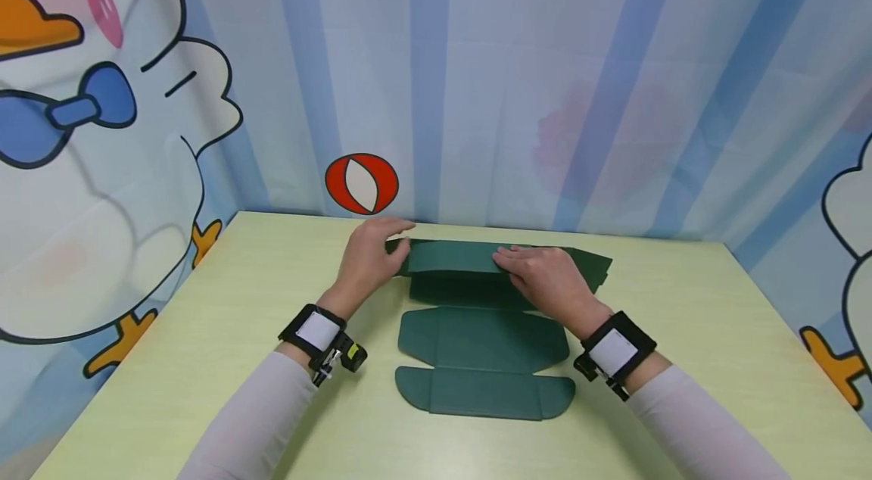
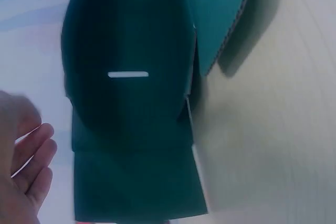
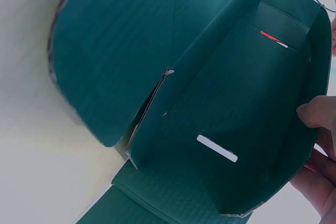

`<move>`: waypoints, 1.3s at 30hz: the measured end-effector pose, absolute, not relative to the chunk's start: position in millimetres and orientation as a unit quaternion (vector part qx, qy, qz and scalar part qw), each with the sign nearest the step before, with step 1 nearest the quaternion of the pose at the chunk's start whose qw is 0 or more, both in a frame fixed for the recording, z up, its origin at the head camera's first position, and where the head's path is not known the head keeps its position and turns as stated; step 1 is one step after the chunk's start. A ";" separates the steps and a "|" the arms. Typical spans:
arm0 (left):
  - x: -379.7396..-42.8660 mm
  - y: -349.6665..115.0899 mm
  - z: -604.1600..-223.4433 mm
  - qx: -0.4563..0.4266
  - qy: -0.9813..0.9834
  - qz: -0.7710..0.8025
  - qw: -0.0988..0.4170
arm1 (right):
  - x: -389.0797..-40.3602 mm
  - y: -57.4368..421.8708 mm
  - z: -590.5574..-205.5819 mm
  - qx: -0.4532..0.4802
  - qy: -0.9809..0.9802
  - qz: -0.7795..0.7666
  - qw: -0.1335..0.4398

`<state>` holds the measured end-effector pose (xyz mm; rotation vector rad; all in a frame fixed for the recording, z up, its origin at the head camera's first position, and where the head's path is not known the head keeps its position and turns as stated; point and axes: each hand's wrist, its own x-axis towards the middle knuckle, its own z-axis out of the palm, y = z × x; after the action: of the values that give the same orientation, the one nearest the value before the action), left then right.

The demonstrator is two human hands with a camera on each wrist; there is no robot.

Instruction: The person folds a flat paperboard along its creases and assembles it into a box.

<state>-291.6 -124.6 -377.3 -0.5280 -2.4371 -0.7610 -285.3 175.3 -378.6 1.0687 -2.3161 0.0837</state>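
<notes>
A dark green cardboard box blank lies on the table, its far part folded up into a shallow trough and its near panels lying flat. My right hand pinches the raised far wall near its right end. In the right wrist view the thumb lies on the wall's inner face, with fingers outside it. My left hand is by the blank's far left end; the left wrist view shows its loosely bent fingers apart from the cardboard. Two narrow slots pierce the trough's base panel.
The pale yellow table extends around the cardboard on both sides. Directly behind its far edge hangs a striped blue cloth with cartoon prints. Near the blank's front edge are rounded side flaps.
</notes>
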 end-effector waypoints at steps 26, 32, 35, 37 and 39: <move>-269.0 -87.5 -398.7 -0.182 -0.924 -0.262 0.212 | -280.9 176.6 -377.1 0.393 -0.873 0.032 0.286; -267.8 -80.4 -402.2 -0.152 -0.902 -0.358 0.188 | -280.9 176.6 -376.7 0.396 -0.871 0.037 0.288; -267.0 -77.4 -403.8 -0.134 -0.882 -0.421 0.166 | -280.6 176.7 -376.8 0.395 -0.871 0.039 0.288; -267.0 -76.1 -405.5 -0.115 -0.867 -0.463 0.145 | -280.2 176.7 -377.0 0.394 -0.872 0.038 0.287; -267.0 -75.4 -406.2 -0.097 -0.847 -0.509 0.120 | -280.0 176.5 -377.2 0.393 -0.873 0.039 0.285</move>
<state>-267.0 -75.4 -406.2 -0.2831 -2.4745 -1.4869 -280.0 176.5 -377.2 1.0495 -2.3355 0.1046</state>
